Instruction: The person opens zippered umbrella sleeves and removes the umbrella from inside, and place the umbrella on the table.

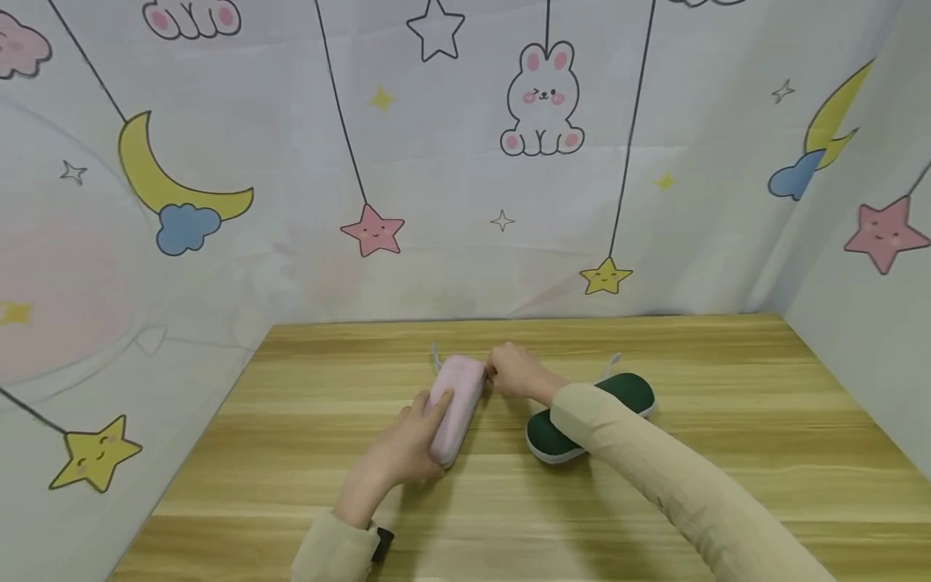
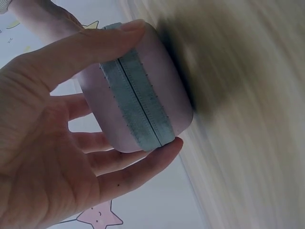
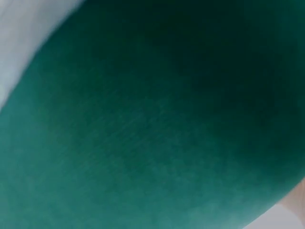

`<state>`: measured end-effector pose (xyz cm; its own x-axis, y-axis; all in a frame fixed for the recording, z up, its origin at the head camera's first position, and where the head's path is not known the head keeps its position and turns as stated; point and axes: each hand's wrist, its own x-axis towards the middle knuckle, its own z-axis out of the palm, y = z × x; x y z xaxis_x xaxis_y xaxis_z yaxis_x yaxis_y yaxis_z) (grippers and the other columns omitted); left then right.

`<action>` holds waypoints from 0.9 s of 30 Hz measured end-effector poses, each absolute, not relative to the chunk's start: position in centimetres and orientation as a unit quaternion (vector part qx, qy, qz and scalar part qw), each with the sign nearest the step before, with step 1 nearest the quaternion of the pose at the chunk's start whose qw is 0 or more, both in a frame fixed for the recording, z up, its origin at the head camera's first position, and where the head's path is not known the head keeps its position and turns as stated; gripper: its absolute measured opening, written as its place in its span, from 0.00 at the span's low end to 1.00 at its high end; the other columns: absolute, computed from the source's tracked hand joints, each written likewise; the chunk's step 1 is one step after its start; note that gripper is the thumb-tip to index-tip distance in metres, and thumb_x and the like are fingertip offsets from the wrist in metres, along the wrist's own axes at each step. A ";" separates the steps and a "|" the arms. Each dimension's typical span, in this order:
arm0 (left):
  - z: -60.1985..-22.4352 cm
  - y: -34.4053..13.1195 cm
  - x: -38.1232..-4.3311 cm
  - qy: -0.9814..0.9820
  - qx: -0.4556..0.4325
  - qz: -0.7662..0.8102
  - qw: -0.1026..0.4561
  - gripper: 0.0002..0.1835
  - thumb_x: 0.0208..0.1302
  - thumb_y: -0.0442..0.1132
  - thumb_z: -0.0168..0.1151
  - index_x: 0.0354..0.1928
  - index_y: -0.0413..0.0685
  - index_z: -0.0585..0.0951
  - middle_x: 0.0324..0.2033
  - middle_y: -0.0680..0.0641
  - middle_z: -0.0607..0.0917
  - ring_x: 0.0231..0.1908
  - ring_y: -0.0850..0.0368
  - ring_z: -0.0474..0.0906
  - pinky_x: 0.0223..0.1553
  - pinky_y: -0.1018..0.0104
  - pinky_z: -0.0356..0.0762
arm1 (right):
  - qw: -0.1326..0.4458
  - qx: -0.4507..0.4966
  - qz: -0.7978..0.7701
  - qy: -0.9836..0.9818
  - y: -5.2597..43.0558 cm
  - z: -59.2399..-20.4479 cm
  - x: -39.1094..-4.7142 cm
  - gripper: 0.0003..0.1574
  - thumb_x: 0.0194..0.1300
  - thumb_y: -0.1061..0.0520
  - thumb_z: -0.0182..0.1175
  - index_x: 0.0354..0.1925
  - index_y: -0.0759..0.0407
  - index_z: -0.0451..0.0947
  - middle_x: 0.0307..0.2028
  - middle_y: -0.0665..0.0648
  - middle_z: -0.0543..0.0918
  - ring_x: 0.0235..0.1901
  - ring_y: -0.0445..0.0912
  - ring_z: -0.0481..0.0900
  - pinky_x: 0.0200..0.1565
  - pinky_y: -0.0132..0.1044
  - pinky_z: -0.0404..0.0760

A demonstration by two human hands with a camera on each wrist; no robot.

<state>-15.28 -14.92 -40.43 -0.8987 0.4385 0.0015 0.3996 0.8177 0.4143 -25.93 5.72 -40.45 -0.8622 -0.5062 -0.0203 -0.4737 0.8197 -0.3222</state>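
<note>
Pink case [image 1: 465,392] between hands, long axis running away, far end angled right. Left hand [image 1: 400,449] grips near half; right hand [image 1: 518,373] nearer far end, at right edge, fingers curled, can't tell if pinching.

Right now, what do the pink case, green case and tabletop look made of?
Pink case: perhaps matte synthetic leather, looking smooth; its stitched grey band resembles fabric.
Green case: possibly matte fabric, given its faint mottled texture.
Tabletop: wood or wood-print laminate, satin-looking, with streaky grain.
</note>
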 end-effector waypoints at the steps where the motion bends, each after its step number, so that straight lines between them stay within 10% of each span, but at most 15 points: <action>1: -40.4 -14.9 -15.3 0.952 0.221 0.206 0.046 0.57 0.36 0.31 0.78 0.73 0.42 0.58 0.65 0.27 0.62 0.52 0.36 0.71 0.48 0.45 0.77 | 0.049 -0.258 -0.158 0.952 5.8 -40.4 -25.9 0.21 0.56 0.72 0.55 0.12 0.55 0.68 0.12 0.47 0.63 0.17 0.40 0.57 0.21 0.30 0.58; 27: -40.3 -14.6 -15.2 0.955 0.214 0.198 0.045 0.59 0.35 0.38 0.81 0.73 0.41 0.58 0.63 0.28 0.64 0.50 0.38 0.73 0.47 0.47 0.77 | 0.021 -0.286 -0.145 0.947 5.6 -40.7 -26.0 0.22 0.58 0.69 0.55 0.11 0.54 0.69 0.13 0.47 0.65 0.17 0.39 0.60 0.22 0.29 0.59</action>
